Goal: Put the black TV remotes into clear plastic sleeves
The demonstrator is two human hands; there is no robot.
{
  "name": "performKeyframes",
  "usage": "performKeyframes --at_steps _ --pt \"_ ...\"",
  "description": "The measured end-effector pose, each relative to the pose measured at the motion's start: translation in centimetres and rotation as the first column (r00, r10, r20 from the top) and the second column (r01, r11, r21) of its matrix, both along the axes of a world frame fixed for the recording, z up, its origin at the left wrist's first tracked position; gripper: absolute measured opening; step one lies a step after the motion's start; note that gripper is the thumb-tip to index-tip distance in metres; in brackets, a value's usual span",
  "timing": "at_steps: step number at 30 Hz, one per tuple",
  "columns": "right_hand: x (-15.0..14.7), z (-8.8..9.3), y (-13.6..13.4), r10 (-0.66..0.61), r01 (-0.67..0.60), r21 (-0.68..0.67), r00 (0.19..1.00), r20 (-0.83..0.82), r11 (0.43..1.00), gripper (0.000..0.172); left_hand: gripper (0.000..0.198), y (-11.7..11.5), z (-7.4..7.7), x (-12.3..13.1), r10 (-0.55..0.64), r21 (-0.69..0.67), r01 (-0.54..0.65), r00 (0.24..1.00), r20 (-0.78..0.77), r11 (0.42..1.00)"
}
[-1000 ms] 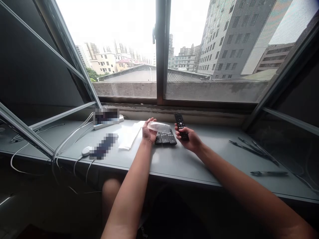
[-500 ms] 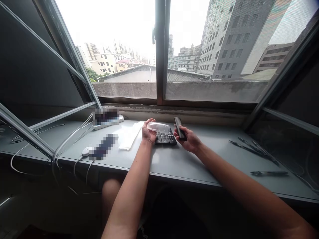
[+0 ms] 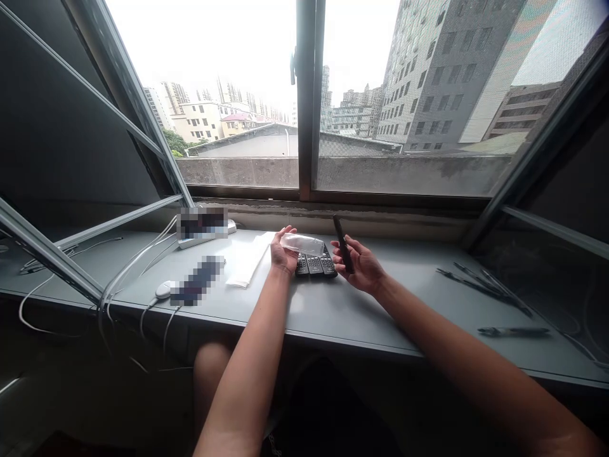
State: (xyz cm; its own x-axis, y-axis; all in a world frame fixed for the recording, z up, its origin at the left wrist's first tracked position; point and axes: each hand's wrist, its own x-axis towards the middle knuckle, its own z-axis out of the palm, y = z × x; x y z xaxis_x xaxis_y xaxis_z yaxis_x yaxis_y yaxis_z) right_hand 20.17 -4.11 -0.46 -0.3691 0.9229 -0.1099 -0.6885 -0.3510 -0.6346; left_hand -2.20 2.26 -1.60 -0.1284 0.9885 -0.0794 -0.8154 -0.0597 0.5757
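Observation:
My left hand (image 3: 284,252) is closed on one end of a clear plastic sleeve (image 3: 304,244), which stretches to the right. In my right hand (image 3: 360,264) is a slim black remote control (image 3: 343,244), held upright and seen edge-on, its buttons out of sight. Beneath the sleeve, several black remote controls (image 3: 316,265) with keypads lie side by side on the grey table (image 3: 371,324); the sleeve partly hides them. To the left of my left hand lies a flat stack of white translucent sleeves (image 3: 250,263).
A blurred-out phone-like object (image 3: 197,281) and a white round charger (image 3: 163,290) with cables lie on the left. Behind them is a white power strip (image 3: 231,226). Several dark pens (image 3: 485,289) lie at right. Metal frames (image 3: 143,136) and a window bound the table.
My right hand has turned the remote control from its broad face to its narrow edge. The left hand and the plastic sleeve have stayed in place.

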Motion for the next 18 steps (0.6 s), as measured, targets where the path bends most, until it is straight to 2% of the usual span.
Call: performKeyframes --at_steps 4,8,12,15,18 --pt "-0.06 -0.30 0.26 -0.007 0.008 -0.020 0.999 0.038 1.000 0.027 0.027 0.09 -0.08 -0.05 -0.003 0.002 0.003 1.000 0.008 1.000" --pt "0.04 -0.40 0.31 0.049 -0.049 0.005 0.999 -0.011 0.999 0.036 0.026 0.07 -0.11 -0.02 -0.008 0.012 0.008 1.000 0.014 1.000" --pt "0.03 -0.08 -0.05 0.096 -0.095 0.006 0.994 -0.051 0.995 0.028 0.026 0.02 -0.11 0.00 -0.008 0.013 0.008 1.000 0.007 1.000" --pt "-0.21 0.25 -0.40 0.032 -0.032 -0.005 0.999 -0.025 0.999 0.023 0.026 -0.01 -0.08 -0.01 -0.001 0.012 0.001 1.000 0.000 1.000" --pt "-0.47 0.45 -0.57 0.008 -0.005 -0.079 0.999 0.046 0.997 0.018 0.028 0.04 -0.11 -0.03 0.001 0.007 -0.001 1.000 0.011 1.000"
